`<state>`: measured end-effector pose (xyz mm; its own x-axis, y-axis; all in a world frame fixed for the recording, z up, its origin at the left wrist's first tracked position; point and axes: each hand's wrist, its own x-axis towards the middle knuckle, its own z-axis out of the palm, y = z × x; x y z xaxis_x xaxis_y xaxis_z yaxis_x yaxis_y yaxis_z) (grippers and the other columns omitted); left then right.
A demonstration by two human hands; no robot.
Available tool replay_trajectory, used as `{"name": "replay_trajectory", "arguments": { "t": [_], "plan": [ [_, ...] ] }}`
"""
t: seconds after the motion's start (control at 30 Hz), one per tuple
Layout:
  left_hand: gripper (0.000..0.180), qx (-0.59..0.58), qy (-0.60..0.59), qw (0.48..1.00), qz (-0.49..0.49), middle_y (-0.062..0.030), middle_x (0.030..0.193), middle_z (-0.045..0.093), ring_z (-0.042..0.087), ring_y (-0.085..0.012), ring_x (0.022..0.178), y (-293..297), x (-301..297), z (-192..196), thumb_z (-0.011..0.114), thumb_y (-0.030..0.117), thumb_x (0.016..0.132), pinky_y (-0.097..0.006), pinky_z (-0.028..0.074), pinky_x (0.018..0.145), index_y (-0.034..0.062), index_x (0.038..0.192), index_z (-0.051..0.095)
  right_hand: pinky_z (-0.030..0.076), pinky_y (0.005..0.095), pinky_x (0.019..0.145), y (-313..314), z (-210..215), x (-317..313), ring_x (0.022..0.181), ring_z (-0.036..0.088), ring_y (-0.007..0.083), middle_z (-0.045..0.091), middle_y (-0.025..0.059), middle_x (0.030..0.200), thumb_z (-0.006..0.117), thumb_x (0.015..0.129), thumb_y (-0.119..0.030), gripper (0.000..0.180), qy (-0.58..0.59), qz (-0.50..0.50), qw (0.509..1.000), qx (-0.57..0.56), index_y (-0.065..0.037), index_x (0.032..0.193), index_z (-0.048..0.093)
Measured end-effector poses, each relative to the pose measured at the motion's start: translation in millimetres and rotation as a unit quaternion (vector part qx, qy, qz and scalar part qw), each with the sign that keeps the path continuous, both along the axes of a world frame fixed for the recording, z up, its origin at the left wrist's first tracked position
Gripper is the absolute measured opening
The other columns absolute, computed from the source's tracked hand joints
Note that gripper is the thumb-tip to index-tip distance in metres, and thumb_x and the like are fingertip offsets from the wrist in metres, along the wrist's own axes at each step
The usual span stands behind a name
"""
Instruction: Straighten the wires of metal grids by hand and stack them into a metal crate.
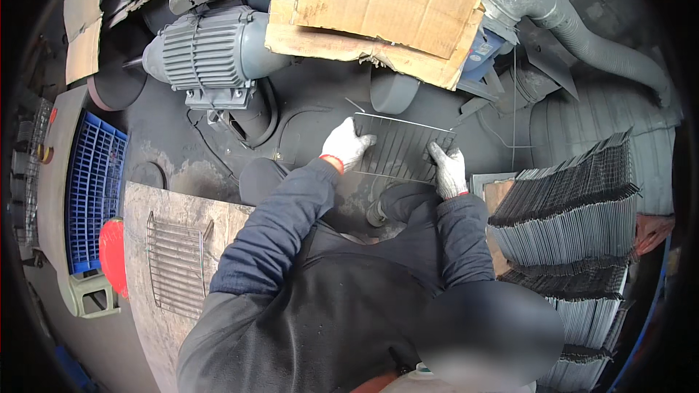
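A flat metal wire rack with thin parallel bars is held level in front of my body. My left hand, in a white knit glove with a red cuff, closes on its left edge. Its right edge is gripped by my right hand, also white-gloved, with the thumb on top. Just beyond the rack's far edge, a grey rounded wheel sticks out from under cardboard; whether the two touch I cannot tell.
Tall stacks of similar wire racks stand at my right. On my left, one rack lies on a wooden board. Ahead are a grey electric motor, cardboard sheets and a duct hose. A blue crate sits far left.
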<state>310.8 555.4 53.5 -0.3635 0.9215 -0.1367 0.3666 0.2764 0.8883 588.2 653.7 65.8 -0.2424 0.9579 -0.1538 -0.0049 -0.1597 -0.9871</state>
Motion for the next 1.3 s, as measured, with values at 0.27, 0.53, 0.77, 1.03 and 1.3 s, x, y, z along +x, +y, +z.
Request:
{"name": "replay_trajectory", "arguments": {
  "t": [0.27, 0.53, 0.77, 1.03, 1.3],
  "plan": [
    [0.062, -0.048, 0.016, 0.999, -0.01, -0.0294, 0.119, 0.073, 0.068, -0.0478, 0.117, 13, -23, -19, 0.082, 0.043, 0.089, -0.05, 0.053, 0.102, -0.002, 0.128, 0.062, 0.053, 0.0314, 0.074, 22, -26, -25, 0.082, 0.064, 0.0139, 0.07, 0.0033, 0.095, 0.073, 0.102, -0.007, 0.01, 0.007, 0.023, 1.0, 0.019, -0.003, 0.11, 0.068],
    [0.054, -0.016, -0.111, 0.994, 0.011, -0.0199, 0.117, 0.075, 0.07, -0.027, 0.105, -23, -103, -47, 0.084, 0.028, 0.093, -0.037, 0.054, 0.098, -0.0053, 0.13, 0.064, 0.052, 0.029, 0.074, 4, -37, -104, 0.081, 0.063, 0.0109, 0.07, 0.0017, 0.093, 0.076, 0.102, -0.01, 0.008, 0.021, 0.077, 0.997, -0.02, -0.006, 0.105, 0.069],
    [0.037, 0.134, -0.352, 0.918, -0.123, -0.0096, 0.117, 0.073, 0.069, -0.0139, 0.103, -38, -34, 19, 0.073, 0.016, 0.104, -0.032, 0.057, 0.088, 0.0005, 0.135, 0.062, 0.051, 0.0286, 0.072, -37, 143, -35, 0.079, 0.062, 0.0118, 0.068, 0.0041, 0.087, 0.076, 0.096, -0.003, 0.013, -0.081, 0.006, 0.988, 0.128, 0.0, 0.103, 0.065],
    [0.04, 0.044, -0.655, 0.736, 0.168, -0.0099, 0.118, 0.075, 0.073, -0.0253, 0.103, -64, -45, -313, 0.065, 0.042, 0.108, -0.043, 0.061, 0.089, 0.0051, 0.123, 0.07, 0.056, 0.0368, 0.085, -103, 359, 104, 0.083, 0.071, 0.0192, 0.076, 0.01, 0.097, 0.072, 0.102, -0.018, 0.018, -0.332, -0.377, 0.584, 0.637, 0.0, 0.102, 0.072],
    [0.031, 0.02, -0.334, 0.942, -0.025, 0.0009, 0.089, 0.067, 0.06, -0.0118, 0.077, -23, 15, -165, 0.075, 0.033, 0.102, -0.033, 0.052, 0.071, 0.0034, 0.107, 0.066, 0.064, 0.0345, 0.09, -106, 462, 189, 0.095, 0.077, 0.0245, 0.079, 0.0153, 0.108, 0.074, 0.1, 0.001, 0.013, -0.296, -0.41, 0.418, 0.754, 0.002, 0.112, 0.072]
  ]
}}
